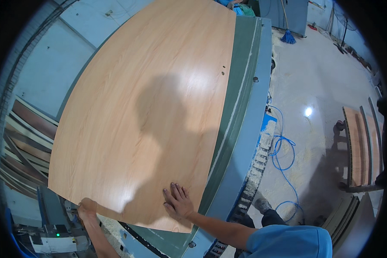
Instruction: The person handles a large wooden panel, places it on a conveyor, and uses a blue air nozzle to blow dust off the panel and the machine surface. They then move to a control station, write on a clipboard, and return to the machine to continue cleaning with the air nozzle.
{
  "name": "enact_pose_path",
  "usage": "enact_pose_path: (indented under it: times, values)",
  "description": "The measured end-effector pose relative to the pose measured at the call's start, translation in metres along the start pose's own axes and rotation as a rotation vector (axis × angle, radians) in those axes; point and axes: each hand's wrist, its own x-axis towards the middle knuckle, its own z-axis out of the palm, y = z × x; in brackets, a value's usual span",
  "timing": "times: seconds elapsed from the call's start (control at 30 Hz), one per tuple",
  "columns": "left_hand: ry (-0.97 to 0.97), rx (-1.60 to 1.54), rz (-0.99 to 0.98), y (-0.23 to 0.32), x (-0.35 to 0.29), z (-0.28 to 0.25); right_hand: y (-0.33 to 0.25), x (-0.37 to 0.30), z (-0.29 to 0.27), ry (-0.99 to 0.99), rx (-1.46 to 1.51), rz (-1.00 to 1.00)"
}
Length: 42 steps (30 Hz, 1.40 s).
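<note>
Board [116, 112]: lengthwise up-frame from you
Left hand [87, 209]: curled at bottom edge, hold unclear
Right hand [180, 204]: splayed flat atop

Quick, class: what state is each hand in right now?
Left hand: curled at the near edge of the wood-grain panel; grip cannot be told.
Right hand: open, spread on top of the panel.

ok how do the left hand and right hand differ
The left hand is at the near edge of the board, while the right hand rests on its top face. The left hand is curled; the right hand is spread out flat. Both are bare and touch the board.
</note>
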Motion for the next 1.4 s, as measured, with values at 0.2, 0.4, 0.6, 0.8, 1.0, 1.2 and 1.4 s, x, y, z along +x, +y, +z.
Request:
enact_pose_path:
  times: [0.2,0.4,0.6,0.8,1.0,1.2,1.4]
  values:
    - [0.063,0.156,-0.001,-0.034,0.064,-0.006,-0.001,0.005,0.014,-0.087,-0.032,0.065]
    - [0.136,0.053,-0.039,-0.082,0.116,-0.009,-0.001,0.013,0.032,-0.075,-0.08,0.058]
    - [0.01,0.126,-0.145,-0.142,0.172,-0.016,-0.002,0.025,0.041,-0.207,-0.143,0.142]
    - [-0.014,0.072,-0.351,-0.22,0.226,-0.03,-0.006,0.036,0.05,-0.305,-0.254,0.21]
    - [0.008,0.167,-0.424,-0.265,0.247,-0.03,-0.005,0.034,0.059,-0.348,-0.314,0.245]
    - [0.062,0.344,0.038,-0.276,0.15,-0.016,-0.003,0.03,0.061,-0.295,-0.299,0.198]
    - [0.209,0.617,-0.12,-0.332,-0.087,-0.033,0.019,0.021,0.022,-0.269,0.072,0.109]
